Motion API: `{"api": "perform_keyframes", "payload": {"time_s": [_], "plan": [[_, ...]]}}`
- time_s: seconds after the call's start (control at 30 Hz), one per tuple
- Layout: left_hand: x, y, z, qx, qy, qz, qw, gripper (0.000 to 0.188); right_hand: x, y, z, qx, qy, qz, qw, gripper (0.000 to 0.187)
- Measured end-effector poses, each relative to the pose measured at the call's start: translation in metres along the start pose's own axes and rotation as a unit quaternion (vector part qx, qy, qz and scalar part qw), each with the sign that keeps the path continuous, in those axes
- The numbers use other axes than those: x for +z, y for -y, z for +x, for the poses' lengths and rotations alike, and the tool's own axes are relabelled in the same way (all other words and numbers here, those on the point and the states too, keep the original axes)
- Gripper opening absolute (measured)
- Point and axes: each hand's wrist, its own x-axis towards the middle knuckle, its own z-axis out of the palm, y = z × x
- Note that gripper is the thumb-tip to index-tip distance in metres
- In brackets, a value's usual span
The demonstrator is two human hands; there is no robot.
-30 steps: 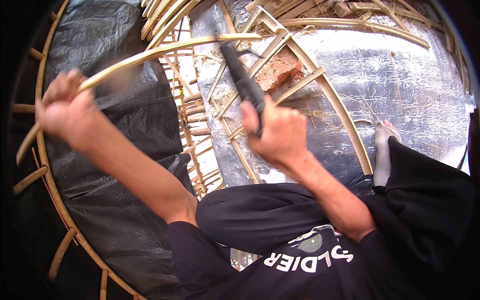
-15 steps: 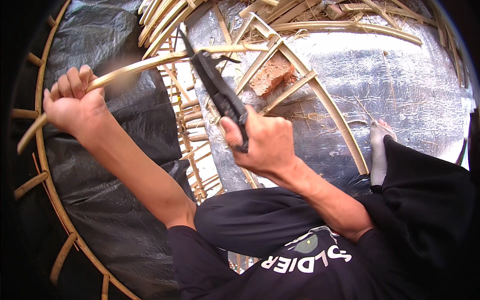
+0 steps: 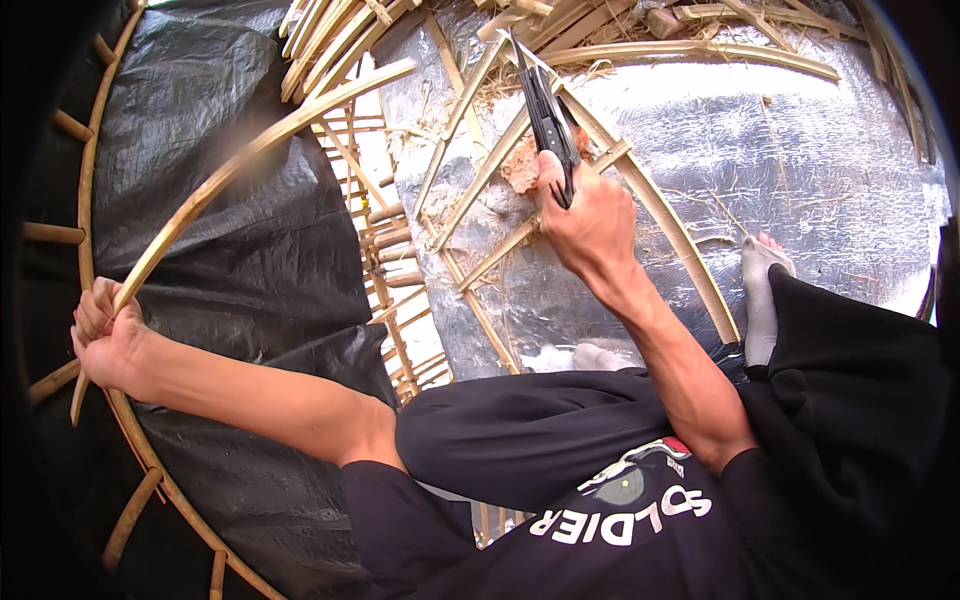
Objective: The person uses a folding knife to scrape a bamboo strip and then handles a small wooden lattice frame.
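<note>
At the far left, my left hand (image 3: 108,340) is closed around the lower part of a long bamboo strip (image 3: 205,190). The strip curves up and right over the black sheet, its far end free in the air. My right hand (image 3: 592,215) grips the handle of a black knife (image 3: 545,120) with a narrow, pointed end directed up and away from me. The knife is well apart from the strip. Behind it lie a joined bamboo frame (image 3: 655,200) and a rough reddish brick (image 3: 520,165), partly hidden by the knife and hand.
Silvery foil sheeting (image 3: 810,150) covers the floor on the right, with my foot (image 3: 760,300) on it. More bamboo strips (image 3: 350,45) are piled at the top. A black plastic sheet (image 3: 220,300) and a curved pole (image 3: 88,200) run along the left. Slatted gaps (image 3: 395,260) show between the sheets.
My left hand has moved down, swinging the bamboo strip lower and away from the knife. My right hand has moved up and right with the knife, which crossed the strip before.
</note>
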Motion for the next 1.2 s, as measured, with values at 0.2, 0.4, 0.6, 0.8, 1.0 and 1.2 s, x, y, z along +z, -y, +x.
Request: {"api": "perform_keyframes", "payload": {"time_s": [0.2, 0.4, 0.6, 0.8, 1.0, 1.2], "plan": [[0.024, 0.038, -0.009, 0.069, -0.094, 0.08, 0.99, 0.04, 0.004, 0.052, -0.035, -0.119, 0.004, 0.108, 0.987, 0.039], [0.071, 0.09, -0.022, 0.059, -0.004, 0.042, 0.997, 0.042, -0.001, 0.068, -0.051, -0.117, 0.052, 0.153, 0.98, 0.034], [0.136, 0.165, -0.044, 0.009, 0.096, -0.025, 0.995, 0.043, -0.005, 0.082, -0.063, -0.239, 0.016, 0.126, 0.963, 0.037], [0.15, 0.175, -0.06, 0.022, 0.131, -0.042, 0.99, 0.048, -0.015, 0.074, -0.042, -0.154, 0.0, 0.055, 0.987, 0.029], [0.177, 0.22, -0.077, 0.072, 0.062, 0.049, 0.994, 0.047, -0.002, 0.078, -0.06, -0.199, 0.003, 0.127, 0.972, 0.036], [0.175, 0.193, -0.074, 0.066, 0.105, 0.049, 0.991, 0.046, -0.009, 0.057, -0.028, -0.201, -0.022, 0.051, 0.978, 0.033]]}}
